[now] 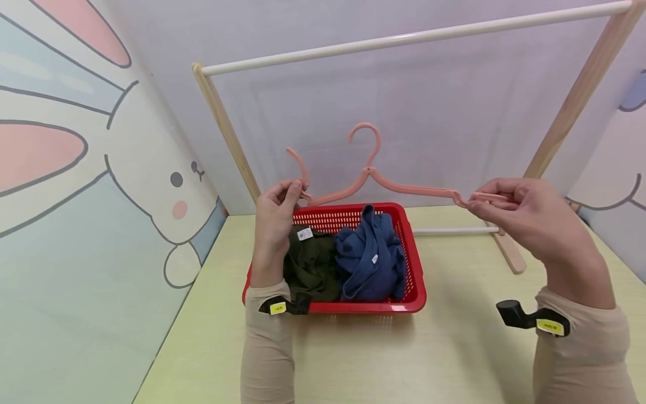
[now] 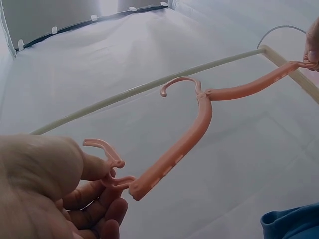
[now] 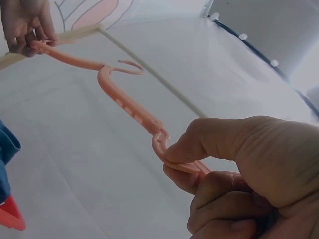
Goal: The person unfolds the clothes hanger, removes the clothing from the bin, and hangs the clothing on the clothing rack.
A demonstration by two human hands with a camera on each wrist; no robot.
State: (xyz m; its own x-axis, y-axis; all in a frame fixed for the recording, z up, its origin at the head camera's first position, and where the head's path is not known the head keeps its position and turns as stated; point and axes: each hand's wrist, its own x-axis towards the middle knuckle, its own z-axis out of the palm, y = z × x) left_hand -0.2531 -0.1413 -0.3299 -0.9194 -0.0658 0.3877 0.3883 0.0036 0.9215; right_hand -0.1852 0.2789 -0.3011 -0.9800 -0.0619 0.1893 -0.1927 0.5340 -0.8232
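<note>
pink hanger (image 1: 370,170), as yet bare, was pinched at its ends by left hand (image 1: 275,216) and right hand (image 1: 537,219); green cloth (image 1: 313,272) lay left, blue cloth (image 1: 375,266) right, in the basket (image 1: 363,307).

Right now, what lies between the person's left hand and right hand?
A pink hanger spans the gap, pinched by the left hand at one end and the right hand at the other, as the head view shows.
</note>
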